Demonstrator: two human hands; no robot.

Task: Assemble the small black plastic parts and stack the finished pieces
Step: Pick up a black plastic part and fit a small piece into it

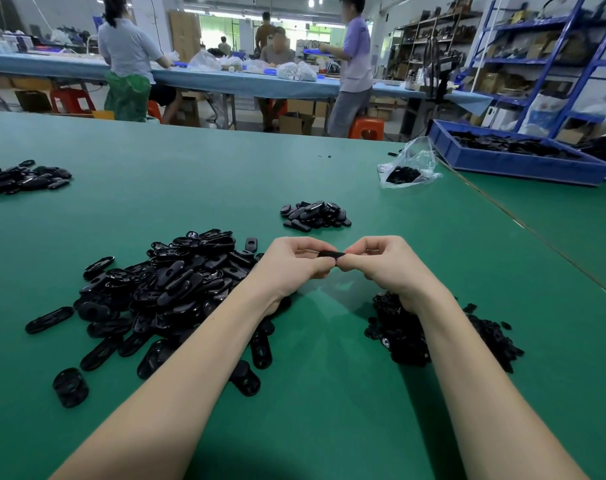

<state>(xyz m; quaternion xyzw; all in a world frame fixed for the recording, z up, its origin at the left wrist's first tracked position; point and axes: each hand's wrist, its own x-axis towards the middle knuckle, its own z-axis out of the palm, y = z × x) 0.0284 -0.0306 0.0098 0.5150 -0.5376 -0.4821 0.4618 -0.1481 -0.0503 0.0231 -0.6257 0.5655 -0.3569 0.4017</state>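
left hand [296,263] and right hand [381,261] pinch one flat black oval part [331,254]

Two hands meet above the middle of a table [329,427], the left hand [291,263] and right hand [384,261] pinching one small part [331,254] between them. A big pile of oval shells [163,292] lies to the left under the left forearm. A heap of smaller pieces [433,336] lies to the right. Beyond the hands sits a small pile of pieces [315,215]. Another pile [22,177] lies far left. A plastic bag [408,168] and, behind it, a bin [516,154] sit far right.
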